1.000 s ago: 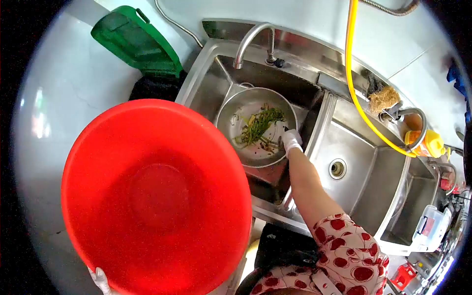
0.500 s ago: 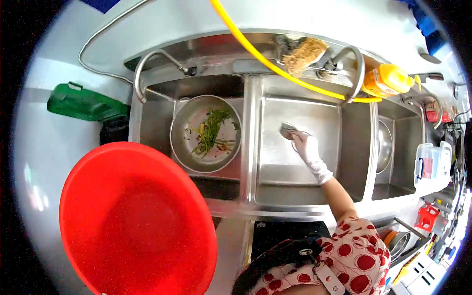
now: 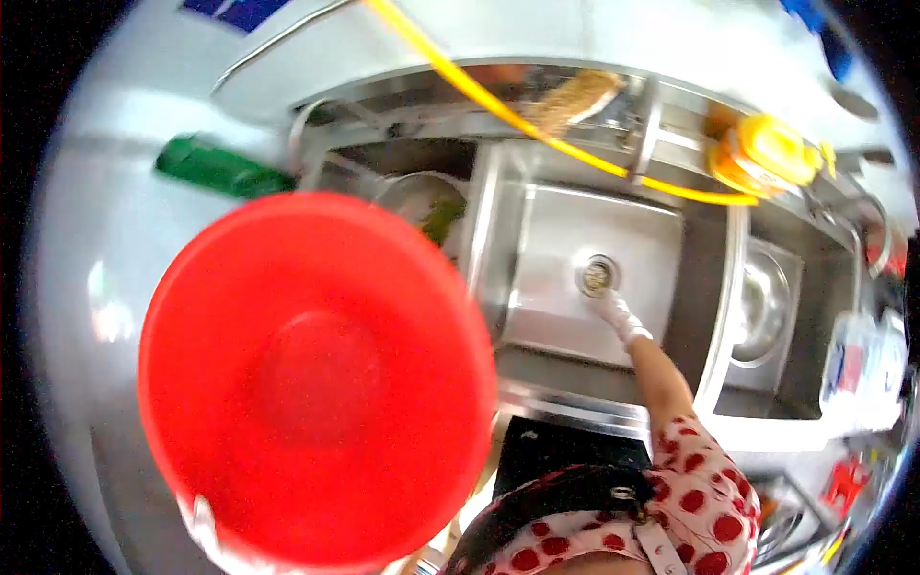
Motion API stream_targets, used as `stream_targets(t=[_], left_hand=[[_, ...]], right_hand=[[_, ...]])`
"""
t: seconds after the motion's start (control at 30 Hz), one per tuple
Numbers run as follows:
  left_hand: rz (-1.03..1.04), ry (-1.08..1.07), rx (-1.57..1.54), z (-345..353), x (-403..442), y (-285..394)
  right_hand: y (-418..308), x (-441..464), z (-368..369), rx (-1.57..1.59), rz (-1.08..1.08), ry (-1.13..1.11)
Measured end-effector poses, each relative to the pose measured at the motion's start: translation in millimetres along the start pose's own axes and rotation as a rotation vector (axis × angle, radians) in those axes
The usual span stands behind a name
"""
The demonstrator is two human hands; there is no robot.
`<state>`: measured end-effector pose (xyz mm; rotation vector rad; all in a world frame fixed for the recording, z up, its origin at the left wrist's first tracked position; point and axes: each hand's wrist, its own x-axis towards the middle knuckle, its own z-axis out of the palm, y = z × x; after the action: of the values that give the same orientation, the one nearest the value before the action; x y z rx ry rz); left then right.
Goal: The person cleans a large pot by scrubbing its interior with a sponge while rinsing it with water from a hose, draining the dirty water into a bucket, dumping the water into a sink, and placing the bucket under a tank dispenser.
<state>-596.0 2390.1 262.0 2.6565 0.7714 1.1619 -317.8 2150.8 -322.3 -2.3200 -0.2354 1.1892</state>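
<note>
My left hand (image 3: 209,530), in a white glove, grips the rim of a large red basin (image 3: 321,379) at its lower left edge. The basin is tilted so that its inside faces me. My right hand (image 3: 613,311), gloved in white, is down in the middle sink (image 3: 556,230), at the near side of the round drain (image 3: 598,276). Its fingers are blurred, and I cannot make out whether they hold anything. Partly hidden behind the basin, a metal bowl (image 3: 398,198) with green vegetable scraps (image 3: 442,218) sits in the left sink.
A yellow hose (image 3: 460,79) hangs across the sinks. A bristly brush (image 3: 578,101) and a yellow bottle (image 3: 762,155) are at the back. The right sink holds a metal bowl (image 3: 764,302). Farther left is a green bin lid (image 3: 220,169).
My right hand has gone from the bowl in the left sink to the middle sink's drain, carrying a metal piece on the way. The red basin now covers part of the left sink.
</note>
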Motion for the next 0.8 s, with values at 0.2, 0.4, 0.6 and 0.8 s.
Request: stream_targets(t=[0.2, 0.4, 0.6, 0.8], left_hand=[[-0.525, 0.147, -0.42, 12.9, 23.5, 100.2], [-0.487, 0.227, -0.63, 4.5, 7.3, 163.8], [-0.284, 0.177, -0.793, -26.9, 11.6, 197.3], [-0.289, -0.132, -1.263, -42.1, 27.0, 217.9]], right_hand=[[-60.1, -107.4, -94.0, 0.769, -0.26, -0.276], [-95.5, -244.4, -177.0, 1.114, -0.627, -0.5], [-86.8, -349.4, -216.0, 1.136, -0.771, -0.294], [-84.4, -446.2, -229.1, 1.16, -0.624, -0.045]])
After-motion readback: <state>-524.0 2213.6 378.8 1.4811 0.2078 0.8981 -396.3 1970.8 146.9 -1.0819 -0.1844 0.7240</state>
